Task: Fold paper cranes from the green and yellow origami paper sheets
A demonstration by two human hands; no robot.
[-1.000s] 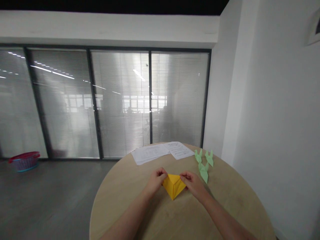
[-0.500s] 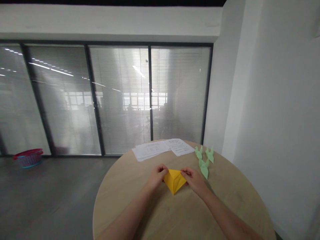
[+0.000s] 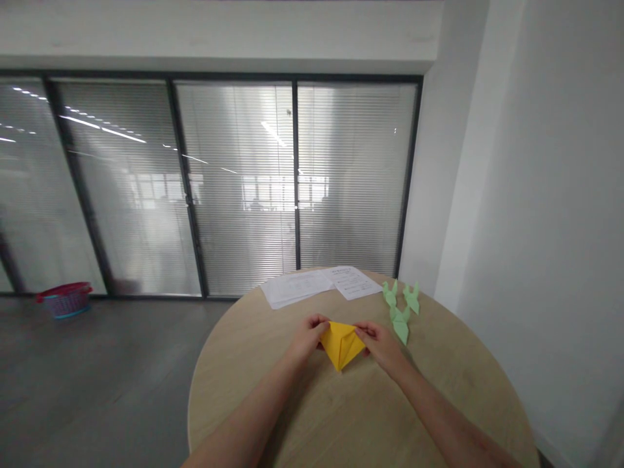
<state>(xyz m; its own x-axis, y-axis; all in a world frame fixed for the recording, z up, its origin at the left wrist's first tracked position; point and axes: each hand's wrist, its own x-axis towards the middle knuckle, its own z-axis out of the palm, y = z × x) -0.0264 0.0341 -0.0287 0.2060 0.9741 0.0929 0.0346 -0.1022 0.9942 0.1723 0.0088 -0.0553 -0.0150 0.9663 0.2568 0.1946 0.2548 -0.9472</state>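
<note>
A folded piece of yellow origami paper (image 3: 340, 346) is stretched between my two hands, its pointed end toward me and a crease running down its middle. My left hand (image 3: 311, 335) pinches its left corner between thumb and fingers. At the right corner, my right hand (image 3: 377, 343) grips the paper the same way. The fingertips behind the paper are partly hidden. Just beyond my right hand lies a light green folded paper figure (image 3: 400, 324) with two upright points.
Two more green paper figures (image 3: 412, 299) lie at the right of the round wooden table (image 3: 234, 403). White printed sheets (image 3: 297, 288) overlap along its far edge. A red and blue basket (image 3: 65, 301) stands on the floor at left, before glass panels with blinds (image 3: 244, 247).
The camera view has shifted slightly. A fold on the right half of the yellow paper looks a little more raised near my right thumb. Both hands keep their hold.
</note>
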